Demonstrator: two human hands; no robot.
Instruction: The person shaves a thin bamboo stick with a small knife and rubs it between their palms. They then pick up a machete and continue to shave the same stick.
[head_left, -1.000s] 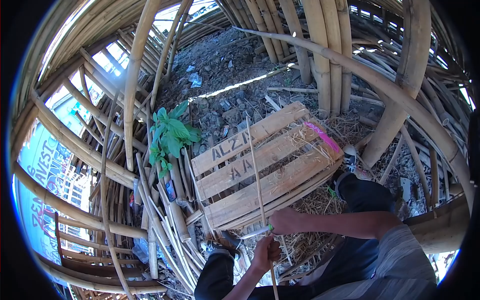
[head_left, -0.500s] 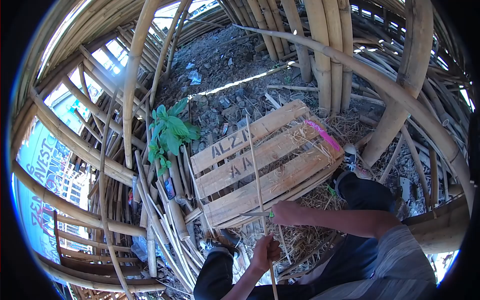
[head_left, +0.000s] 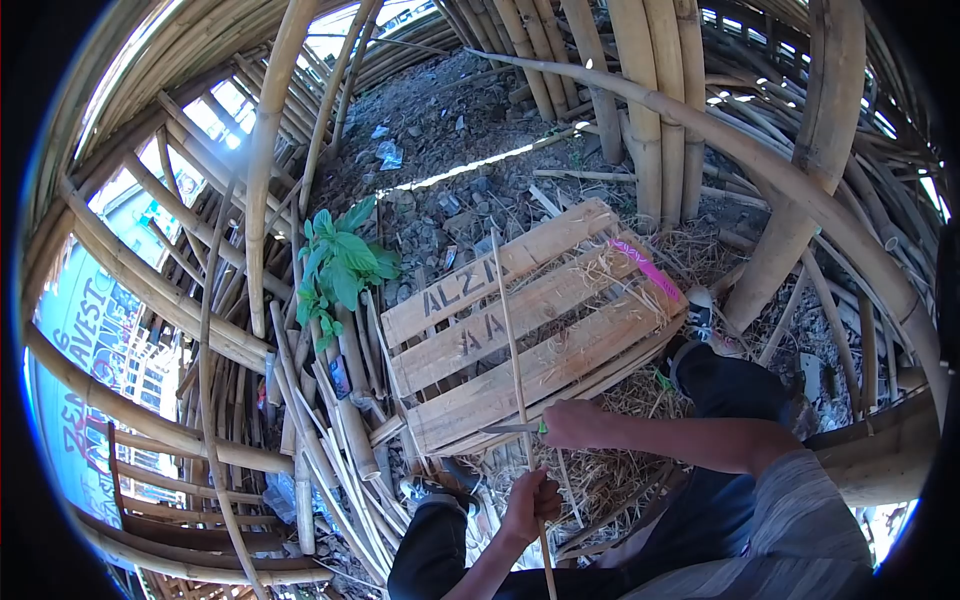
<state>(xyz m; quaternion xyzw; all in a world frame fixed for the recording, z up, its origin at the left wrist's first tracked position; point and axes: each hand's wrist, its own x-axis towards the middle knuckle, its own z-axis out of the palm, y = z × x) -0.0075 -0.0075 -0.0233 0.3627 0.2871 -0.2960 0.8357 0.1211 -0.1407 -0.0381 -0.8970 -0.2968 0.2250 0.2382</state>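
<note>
My left hand (head_left: 530, 505) is closed round a thin bamboo strip (head_left: 513, 365), which slants up from my lap and across a wooden crate (head_left: 575, 325). Just above it, my right hand (head_left: 570, 424) grips a knife (head_left: 512, 428) by its green handle. The knife's blade points left and lies across the strip. Black letters mark the slats of the crate, and a pink label sits at its right corner. Pale shavings (head_left: 630, 460) are heaped between my legs, below the crate's near edge.
Bamboo poles (head_left: 655, 120) stand beyond the crate, and a long one arcs across the right. Cut bamboo pieces (head_left: 350, 435) lie to the left beside a green leafy plant (head_left: 345, 260). Rubble and soil (head_left: 430, 120) cover the ground behind. My shoes flank the crate.
Almost nothing differs. My right hand and the knife stay at nearly the same spot on the bamboo strip, and my left hand keeps its hold.
</note>
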